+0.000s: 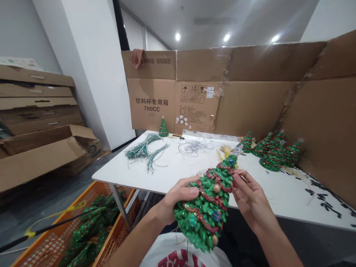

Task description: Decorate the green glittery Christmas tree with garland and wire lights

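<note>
A glittery green Christmas tree figurine (204, 205) with red garlands, small coloured baubles and a pale star on top is held tilted over the table's front edge. My left hand (180, 196) grips its left side, thumb across the branches. At the upper right of the tree, my right hand (250, 196) is closed, with thumb and forefinger pinching a thin pale strand (239, 172) against the branches. The strand's far end is hidden by the fingers and tree. Behind the tree's tip lies a bundle of yellow strands (224, 151).
On the white table (116, 172) lie green wires (143, 148) and tangled thin wire (194, 146). Finished-looking trees (274, 152) stand at right near black bits (324, 200); a small tree (163, 128) stands behind. Cardboard (250, 107) walls the back. An orange crate (107, 241) holds green pieces.
</note>
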`<state>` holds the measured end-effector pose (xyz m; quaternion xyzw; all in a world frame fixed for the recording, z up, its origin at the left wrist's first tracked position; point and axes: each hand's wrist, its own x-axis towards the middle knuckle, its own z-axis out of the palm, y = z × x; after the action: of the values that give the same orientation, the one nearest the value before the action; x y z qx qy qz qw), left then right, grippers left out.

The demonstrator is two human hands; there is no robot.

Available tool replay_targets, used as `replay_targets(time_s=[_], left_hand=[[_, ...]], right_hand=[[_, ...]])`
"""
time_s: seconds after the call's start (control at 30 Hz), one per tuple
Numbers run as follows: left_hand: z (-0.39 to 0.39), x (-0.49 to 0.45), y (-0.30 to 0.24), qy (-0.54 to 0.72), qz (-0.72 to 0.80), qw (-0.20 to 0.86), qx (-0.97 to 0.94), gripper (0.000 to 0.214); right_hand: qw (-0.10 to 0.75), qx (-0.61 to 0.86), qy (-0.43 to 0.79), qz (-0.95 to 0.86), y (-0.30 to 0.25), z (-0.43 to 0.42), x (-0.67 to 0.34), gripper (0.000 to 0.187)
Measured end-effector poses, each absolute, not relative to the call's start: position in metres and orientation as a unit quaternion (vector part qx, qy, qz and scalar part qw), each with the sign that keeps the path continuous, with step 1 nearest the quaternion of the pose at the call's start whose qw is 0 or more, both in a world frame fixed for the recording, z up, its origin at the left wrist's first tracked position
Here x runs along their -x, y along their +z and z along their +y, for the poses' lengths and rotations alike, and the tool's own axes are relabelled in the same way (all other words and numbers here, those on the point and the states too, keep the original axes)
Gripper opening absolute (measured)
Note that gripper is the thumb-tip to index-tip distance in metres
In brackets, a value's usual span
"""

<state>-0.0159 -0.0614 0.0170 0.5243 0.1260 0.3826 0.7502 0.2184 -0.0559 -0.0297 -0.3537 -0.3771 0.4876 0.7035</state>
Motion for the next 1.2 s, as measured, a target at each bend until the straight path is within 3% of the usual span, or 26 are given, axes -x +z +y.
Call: replay_targets(time_s=[0.47, 0.8, 1.2], left_hand=[[-0.062, 0.009, 0.016, 0.37, 0.178, 0.761, -0.502, 0.054], [-0.06, 0.006, 0.006, 0.402, 0.209, 0.752, -0.48, 0.037], [-0.064, 0.006, 0.006, 0.399, 0.275, 0.697, -0.529, 0.043]], right_hand=[[0.708, 0.351, 0.475, -0.386, -0.024, -0.065, -0.214, 0.032], [0.739, 0.361, 0.449, -0.349, -0.021, -0.062, -0.22, 0.034], [0.758, 0.353, 0.448, -0.317, -0.018, -0.065, -0.218, 0.033]])
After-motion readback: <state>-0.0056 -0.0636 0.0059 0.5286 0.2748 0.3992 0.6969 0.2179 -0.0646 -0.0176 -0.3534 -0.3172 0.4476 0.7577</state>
